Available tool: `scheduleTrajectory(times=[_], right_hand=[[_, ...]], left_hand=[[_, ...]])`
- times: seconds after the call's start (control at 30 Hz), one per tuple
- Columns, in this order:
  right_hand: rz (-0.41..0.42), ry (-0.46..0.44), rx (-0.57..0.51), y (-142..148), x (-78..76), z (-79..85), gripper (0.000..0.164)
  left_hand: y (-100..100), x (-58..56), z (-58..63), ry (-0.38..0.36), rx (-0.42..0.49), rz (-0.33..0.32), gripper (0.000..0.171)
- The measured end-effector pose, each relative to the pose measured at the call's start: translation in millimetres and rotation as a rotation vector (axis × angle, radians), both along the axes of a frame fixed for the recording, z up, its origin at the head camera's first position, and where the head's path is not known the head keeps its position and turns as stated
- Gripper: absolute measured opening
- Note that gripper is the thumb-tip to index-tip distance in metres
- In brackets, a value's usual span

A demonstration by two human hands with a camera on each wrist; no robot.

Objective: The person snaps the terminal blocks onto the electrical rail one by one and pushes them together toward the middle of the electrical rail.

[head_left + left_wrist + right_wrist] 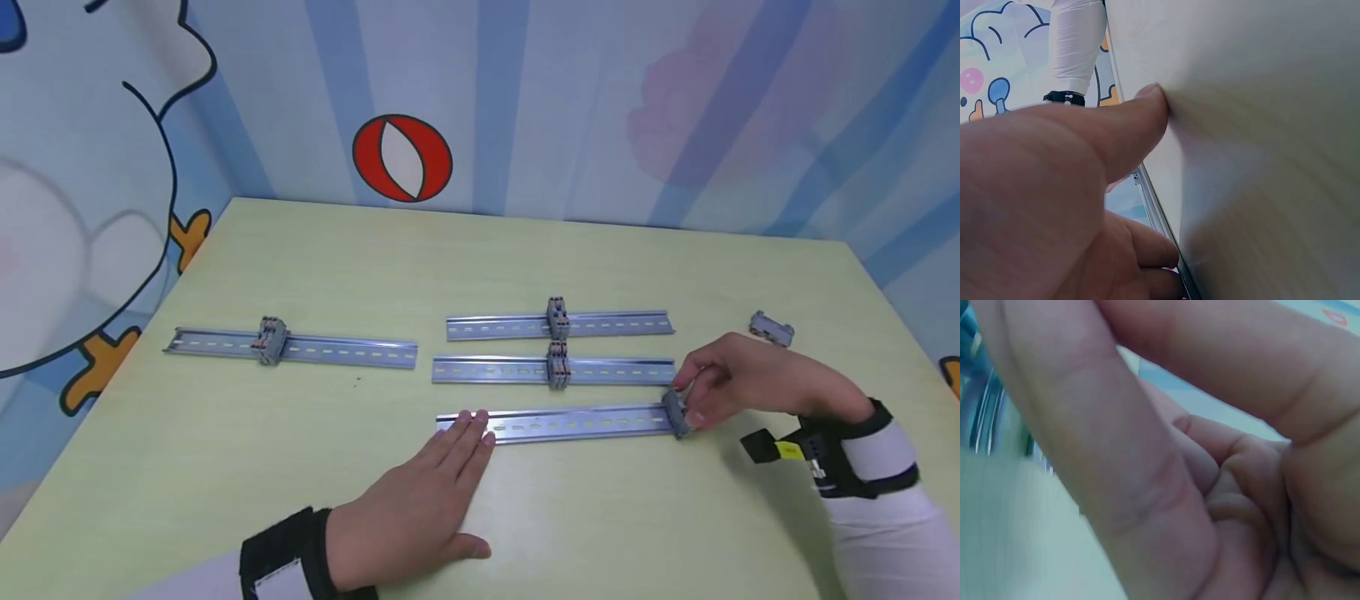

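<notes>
My left hand (pixel 420 504) lies flat with straight fingers pressing on the left end of the nearest slotted metal DIN rail (pixel 577 423). At that rail's right end, my right hand (pixel 738 379) pinches a grey terminal block (pixel 677 413) between thumb and fingers. The block stands across the rail, right at its end. In the left wrist view the thumb (pixel 1138 122) touches the table and the fingertips reach the rail edge. Curled fingers (pixel 1116 456) fill the right wrist view and hide the block there.
Behind lie two parallel rails, the middle rail (pixel 495 370) and the far rail (pixel 495 327), each bearing grey terminal blocks near its centre. Another rail (pixel 352 352) with grey blocks (pixel 271 340) is at the left. A loose terminal block (pixel 771 328) lies beyond my right hand on the table (pixel 300 467).
</notes>
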State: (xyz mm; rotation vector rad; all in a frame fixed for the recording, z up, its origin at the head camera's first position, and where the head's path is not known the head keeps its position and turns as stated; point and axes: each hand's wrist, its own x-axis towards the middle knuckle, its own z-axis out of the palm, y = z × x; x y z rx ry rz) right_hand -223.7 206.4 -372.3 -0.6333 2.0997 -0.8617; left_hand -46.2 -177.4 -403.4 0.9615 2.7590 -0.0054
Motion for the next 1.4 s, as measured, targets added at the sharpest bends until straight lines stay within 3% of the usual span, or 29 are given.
scheduleTrajectory(times=[0.6, 0.8, 1.07, 1.4], right_hand=[[-0.085, 0.087, -0.028, -44.4, 24.3, 4.1, 0.048], [-0.075, 0.092, -0.116, -61.5, 31.2, -3.5, 0.043], [-0.159, 0.046, -0.236, -91.3, 48.2, -12.1, 0.044], [-0.125, 0.201, -0.270, -115.1, 60.8, -23.5, 0.039]], left_hand=[[0.2, -1.6, -0.1, 0.000, 0.014, -0.004, 0.093], [0.3, -1.3, -0.6, 0.003, 0.012, -0.002, 0.094], [0.8, -0.4, -1.5, 0.018, 0.004, -0.010, 0.093], [1.7, -1.0, -1.3, -0.021, -0.012, 0.018, 0.095]])
